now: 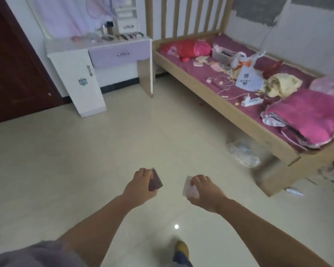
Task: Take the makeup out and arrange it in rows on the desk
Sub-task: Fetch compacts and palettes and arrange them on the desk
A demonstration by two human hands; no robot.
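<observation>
Both hands carrying, mid-room over the tile floor (pixel 85 170). My left hand (pixel 141 186) grips a dark maroon compact (pixel 155 182), flat case, fingers curled over its top edge. My right hand (pixel 203 191) pinches a pale pink packet (pixel 190 187), small and blurred; can't tell exactly what makeup it is. Hands apart, w/ a gap between them.

Desk (pixel 66 47) is far left, white w/ a lilac drawer (pixel 120 54), well apart from me. A row of makeup items (pixel 128 35) already lies on its far right part, plus bottles (pixel 107 27) behind.

Risks as I judge them: the right pinch looks light, so the packet could slip out en route and hit the tile. The compact is held by its edge; if it's hinged it might swing open. At the desk, setting down two things at once could knock the existing row out of line, esp. near the bottles. Better one at a time.
</observation>
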